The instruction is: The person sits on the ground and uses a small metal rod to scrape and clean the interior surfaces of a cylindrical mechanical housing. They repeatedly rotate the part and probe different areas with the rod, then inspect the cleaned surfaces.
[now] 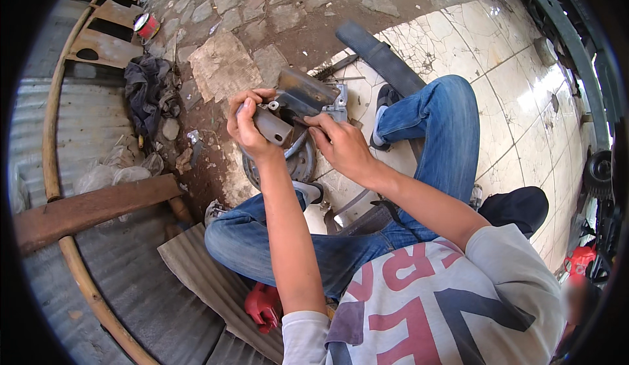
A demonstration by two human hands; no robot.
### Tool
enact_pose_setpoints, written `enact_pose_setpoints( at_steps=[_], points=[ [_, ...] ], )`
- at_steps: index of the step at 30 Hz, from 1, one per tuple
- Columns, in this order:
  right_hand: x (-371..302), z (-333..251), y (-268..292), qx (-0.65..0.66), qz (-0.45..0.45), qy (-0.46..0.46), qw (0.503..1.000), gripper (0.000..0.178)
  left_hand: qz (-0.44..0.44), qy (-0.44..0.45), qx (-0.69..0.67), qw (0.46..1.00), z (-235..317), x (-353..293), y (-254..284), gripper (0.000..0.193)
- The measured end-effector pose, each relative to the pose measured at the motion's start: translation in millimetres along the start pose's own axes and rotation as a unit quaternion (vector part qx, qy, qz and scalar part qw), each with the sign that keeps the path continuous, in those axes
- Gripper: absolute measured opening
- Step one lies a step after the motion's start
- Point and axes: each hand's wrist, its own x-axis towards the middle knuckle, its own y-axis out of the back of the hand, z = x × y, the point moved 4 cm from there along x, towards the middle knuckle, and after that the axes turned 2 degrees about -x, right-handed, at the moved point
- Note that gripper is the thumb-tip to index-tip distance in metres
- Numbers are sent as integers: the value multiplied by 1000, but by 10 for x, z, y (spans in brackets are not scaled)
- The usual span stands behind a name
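Note:
My left hand (251, 124) is wrapped round a grey metal part (274, 128) with a rounded body and a hole near its lower end. My right hand (341, 144) is closed in a pinch beside that part; the small dark thing at its fingertips is too hidden to name. Just beyond both hands lies a dark, worn metal housing (304, 92). To its right is a silver metal bracket (339, 106). Beneath my hands, a round metal piece (303, 162) with a curved rim rests on the ground between my legs.
A black ribbed rubber strip (380, 56) lies across the cracked tiles (504, 103). Flat cardboard (225, 67) and a dark cloth (151, 90) are on the dirt. A wooden plank (98, 211) and corrugated metal sheets are at left. A red tin (147, 26) stands far left.

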Motion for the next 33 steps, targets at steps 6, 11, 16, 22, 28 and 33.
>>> enact_pose_setpoints(
  at_steps=[6, 11, 16, 22, 28, 33],
  points=[
    [43, -69, 57, 22, -4, -21, 1000, 22, -16, -11, -13, 1000, -43, 41, -31, 19],
    [88, 46, 59, 87, 12, -59, 994, 21, -21, -25, 19, 999, -47, 63, -166, 23],
    [70, 98, 33, 163, 17, -78, 983, 23, -30, -47, 1, 998, -71, 48, -155, 25],
    [125, 163, -19, 265, 67, -126, 954, 22, -3, -81, -35, 996, -192, 84, -83, 24],
    [178, -3, 183, 99, 76, -22, 992, 19, -10, -65, -108, 992, -260, 96, -20, 22],
    [183, 31, 196, 138, 73, -43, 987, 19, -26, -44, -52, 997, -151, 40, -75, 21]
  ],
)
